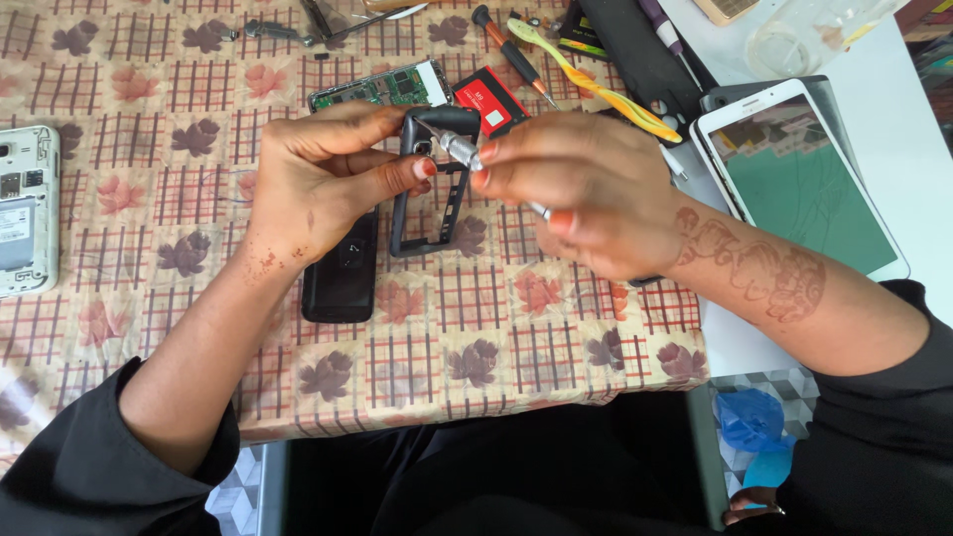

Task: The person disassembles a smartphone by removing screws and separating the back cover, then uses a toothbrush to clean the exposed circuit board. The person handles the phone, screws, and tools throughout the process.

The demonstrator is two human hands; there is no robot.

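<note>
My left hand [328, 174] pinches the dark plastic phone frame [429, 189], holding it upright above the leaf-patterned tablecloth [447, 328]. My right hand [586, 194] grips a small metal screwdriver [467, 154], tip at the frame's top corner. A black back cover [340, 273] lies beneath my left hand; a green circuit board [382, 89] sits just behind.

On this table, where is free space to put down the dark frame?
Bare cloth lies between the white phone at the left edge and the left hand, and along the near edge below the black phone. The top right is crowded: circuit board, screwdrivers, tablet.
</note>
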